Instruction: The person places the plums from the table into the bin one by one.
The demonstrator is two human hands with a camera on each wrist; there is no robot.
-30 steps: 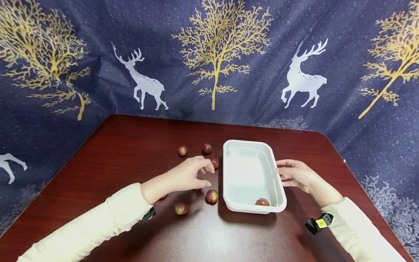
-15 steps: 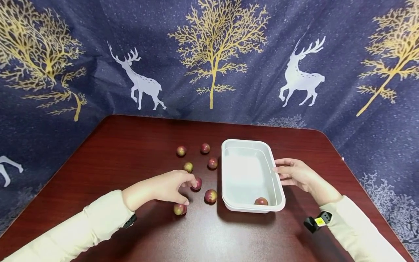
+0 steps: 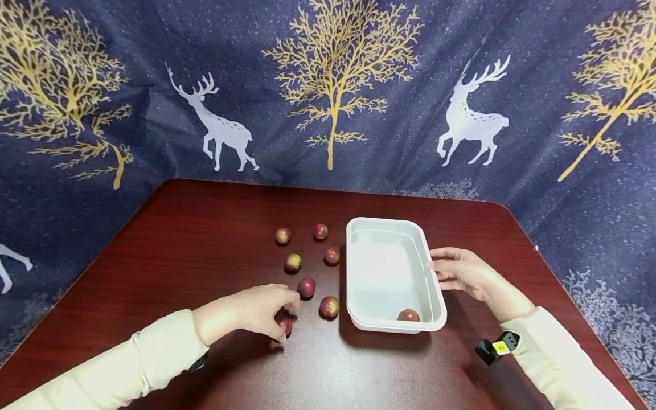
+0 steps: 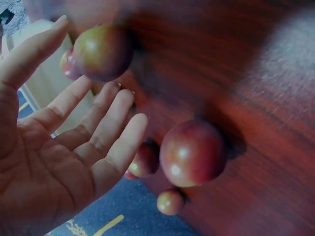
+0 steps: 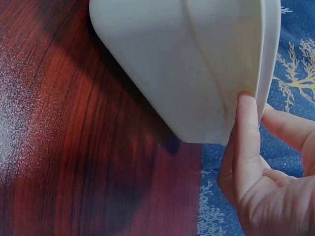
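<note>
My left hand (image 3: 258, 310) reaches down over a red plum (image 3: 285, 326), its thumb and fingers curving around it and partly hiding it. In the left wrist view the fingers are spread apart, and a yellow-green and purple plum (image 4: 103, 51) shows between the thumb and forefinger tips. My right hand (image 3: 463, 273) pinches the right rim of a white plastic container (image 3: 353, 267), thumb on the rim and fingers against the outer wall (image 5: 157, 64). A single reddish plum (image 3: 408, 315) lies inside, in the near right corner.
Several more plums lie left of the container: a purple one (image 3: 306, 287), a red-yellow one (image 3: 329, 307), a yellowish one (image 3: 293, 262) and others farther back. They rest on a dark red wooden table (image 3: 215, 228). A blue cloth (image 3: 287, 85) with deer and trees hangs behind.
My left hand has moved left and toward the near side, from beside the container to the nearest plum, uncovering the plums behind. The right hand and container stay in place.
</note>
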